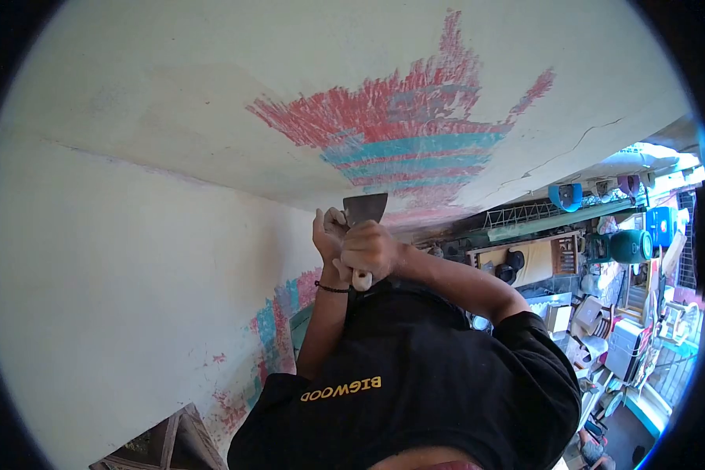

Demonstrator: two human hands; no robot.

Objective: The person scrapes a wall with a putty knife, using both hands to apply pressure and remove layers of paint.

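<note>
My right hand [370, 249] is wrapped round the handle of a putty knife [366, 208]. Its wide dark blade points away from me toward the wall, and the pale butt of the handle pokes out below the fist. Close beside it on the left is my left hand [329, 233], fingers curved and apart near the side of the blade, with a dark bracelet at the wrist. Beyond the blade, the pale wall [211, 117] bears a patch of red and turquoise paint [415, 149] with ragged, scraped-looking edges.
An adjoining wall [133, 290] on the left carries more red and turquoise patches [270, 325] low down. A long crack [572, 149] runs across the wall at right. Below on the right stand a wooden bench [525, 262], a green barrel [631, 246] and stacked household goods.
</note>
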